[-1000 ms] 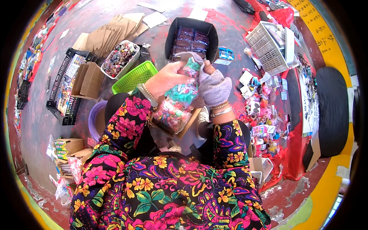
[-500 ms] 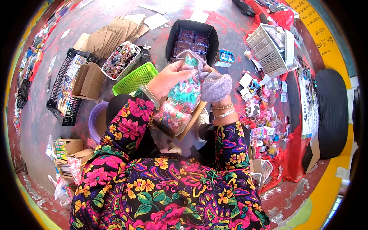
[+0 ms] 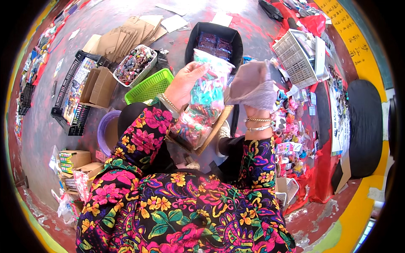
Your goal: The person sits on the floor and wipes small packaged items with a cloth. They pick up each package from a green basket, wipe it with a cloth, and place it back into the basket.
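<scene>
My left hand (image 3: 183, 84) pinches the upper left edge of a clear plastic bag (image 3: 206, 90) filled with small teal, red and white pieces. The bag stands upright, its lower end in a shallow cardboard box (image 3: 219, 126) between my legs. To the right of the bag, apart from it, my right hand (image 3: 256, 112) is raised with a greyish-purple cloth (image 3: 252, 84) over it. That cloth hides the fingers and hangs in a loose fold around the hand.
Ahead stands a black bin (image 3: 235, 44) with dark packets. On the left are a green basket (image 3: 147, 86), a white basket (image 3: 137, 63) of small items, a brown carton (image 3: 101, 86) and a purple tub (image 3: 105, 135). Small goods (image 3: 291, 126) and a white crate (image 3: 295, 59) lie right.
My right hand has drawn the cloth off the bag's top and moved right. The bag's top now shows, and my left hand still grips its edge.
</scene>
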Available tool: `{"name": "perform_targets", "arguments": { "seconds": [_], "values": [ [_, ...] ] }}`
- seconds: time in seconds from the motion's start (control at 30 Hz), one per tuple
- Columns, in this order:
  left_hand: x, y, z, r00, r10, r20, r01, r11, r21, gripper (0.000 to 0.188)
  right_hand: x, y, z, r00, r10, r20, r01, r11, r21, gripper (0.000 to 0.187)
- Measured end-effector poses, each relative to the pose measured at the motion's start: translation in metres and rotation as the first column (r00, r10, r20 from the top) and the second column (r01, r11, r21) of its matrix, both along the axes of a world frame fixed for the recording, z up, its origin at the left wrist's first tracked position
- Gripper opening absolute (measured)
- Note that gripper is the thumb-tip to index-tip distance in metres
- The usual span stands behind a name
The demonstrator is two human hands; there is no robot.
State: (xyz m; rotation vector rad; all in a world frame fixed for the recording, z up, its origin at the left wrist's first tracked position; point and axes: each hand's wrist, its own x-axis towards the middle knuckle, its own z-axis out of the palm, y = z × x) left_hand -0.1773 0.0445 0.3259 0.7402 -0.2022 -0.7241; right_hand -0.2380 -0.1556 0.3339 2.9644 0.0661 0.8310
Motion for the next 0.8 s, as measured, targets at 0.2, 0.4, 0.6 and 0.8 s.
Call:
{"name": "perform_targets", "arguments": {
  "seconds": [0.2,0.4,0.6,0.8],
  "values": [
    [-0.016,-0.032,-0.017,0.973,0.224,0.054,-0.225,0.974,0.001,0.014,0.006,0.047,-0.097,0.965,0.012,0.262,-0.179,0.762,0.622,0.023],
    [-0.022,-0.027,-0.02,0.933,0.354,-0.071,-0.345,0.932,0.114,0.012,0.009,0.072,-0.073,0.993,-0.048,0.107,-0.082,0.371,0.925,0.038],
    [-0.023,-0.03,-0.021,0.924,0.381,-0.014,-0.38,0.923,0.061,0.015,0.006,0.063,-0.06,0.998,0.064,0.006,-0.01,0.064,0.998,0.022],
    [-0.012,-0.021,0.001,0.959,0.252,-0.13,-0.271,0.95,-0.156,0.02,-0.003,0.049,-0.039,0.899,0.214,0.383,-0.198,-0.581,0.789,0.033]
  ]
}}
